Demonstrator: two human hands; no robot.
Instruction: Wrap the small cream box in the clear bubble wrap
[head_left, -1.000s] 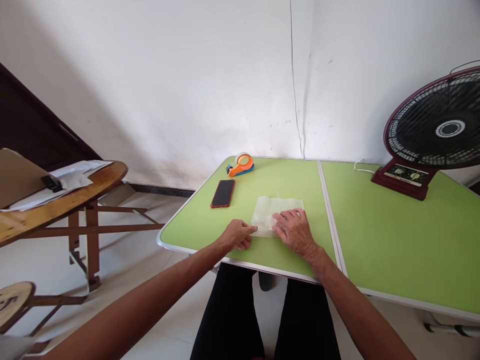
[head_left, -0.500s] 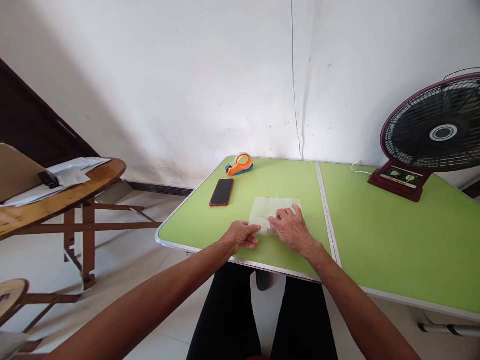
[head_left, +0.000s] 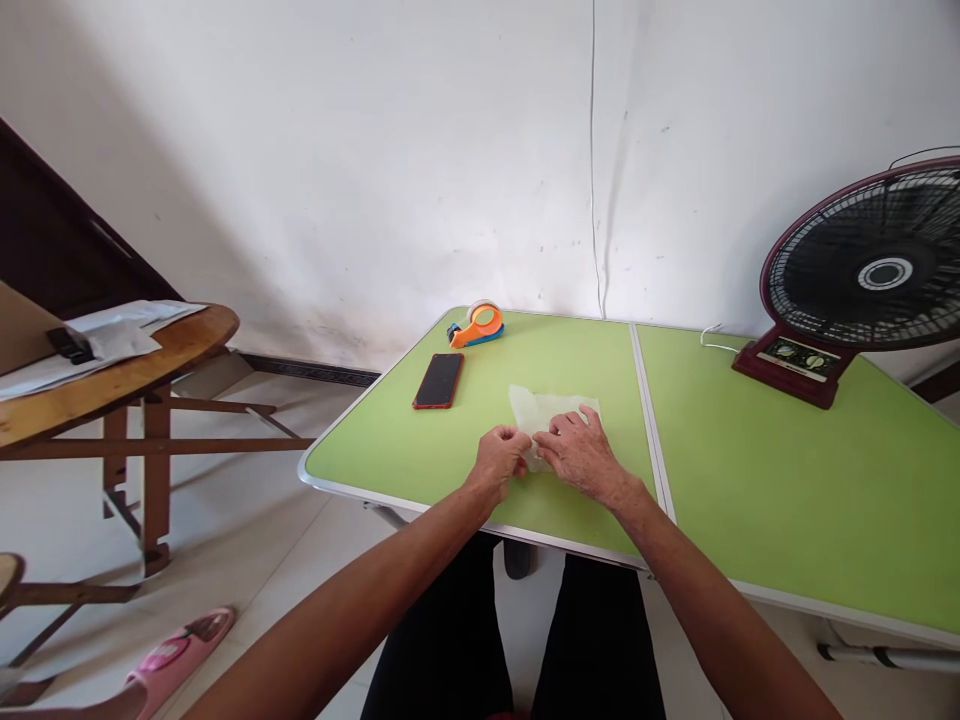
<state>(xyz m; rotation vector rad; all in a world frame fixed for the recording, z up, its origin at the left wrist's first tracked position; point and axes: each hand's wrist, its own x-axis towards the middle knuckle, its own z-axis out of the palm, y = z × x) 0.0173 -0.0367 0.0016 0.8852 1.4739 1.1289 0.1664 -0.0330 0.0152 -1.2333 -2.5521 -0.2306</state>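
The left hand (head_left: pixel 504 458), now shifted inward, pinches the lifted left side of the translucent plastic sheet (head_left: pixel 537 408) (seemingly a fold), front-right of the red-cased smartphone (head_left: pixel 439 381); whether the curled right hand (head_left: pixel 576 452) grips is unclear.

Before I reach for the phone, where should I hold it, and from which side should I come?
I would grip the phone by its two long edges, coming from above on the near side. It lies flat on the table, narrower across than long, with one short end towards you.
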